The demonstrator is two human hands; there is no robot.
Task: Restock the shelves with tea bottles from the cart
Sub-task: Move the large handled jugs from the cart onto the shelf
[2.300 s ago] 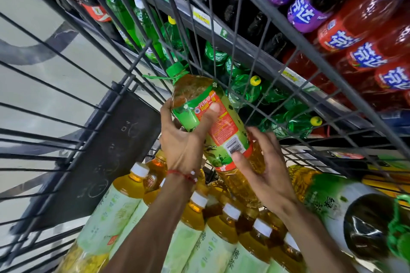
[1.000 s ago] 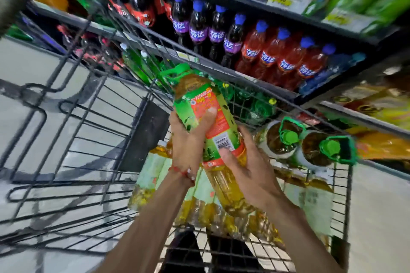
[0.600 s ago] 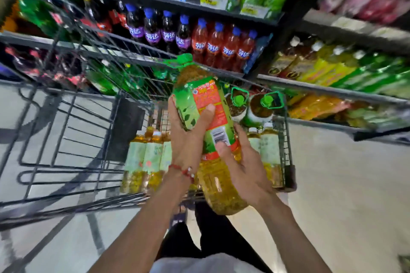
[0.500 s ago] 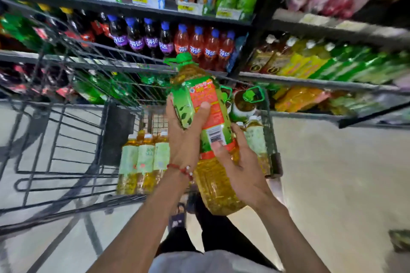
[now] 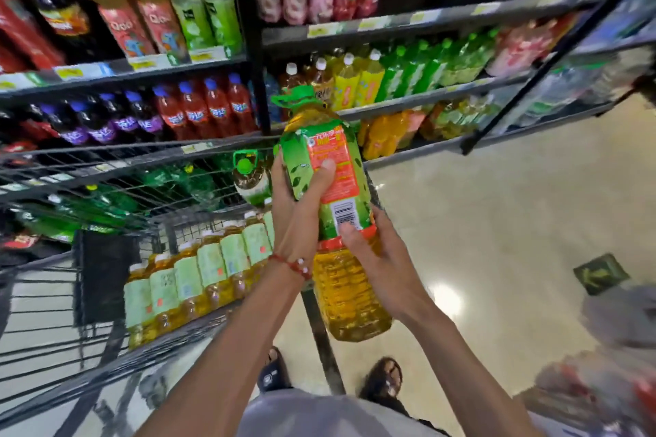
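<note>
One large tea bottle (image 5: 349, 294), green cap (image 5: 296, 99), amber liquid, green-and-orange label. Held in the air between cart (image 5: 106, 358) and shelves (image 5: 390, 23), above the cart's near right corner. Long axis close to upright; cap end tips away toward the shelves, base toward the person. Holding it: left grip (image 5: 296, 213) curled round the label's upper left, thumb pressed on the orange panel; right grip (image 5: 378, 255) wrapped round the label's lower right edge, thumb by the barcode. Row of smaller tea bottles (image 5: 198, 280) stands in the cart.
</note>
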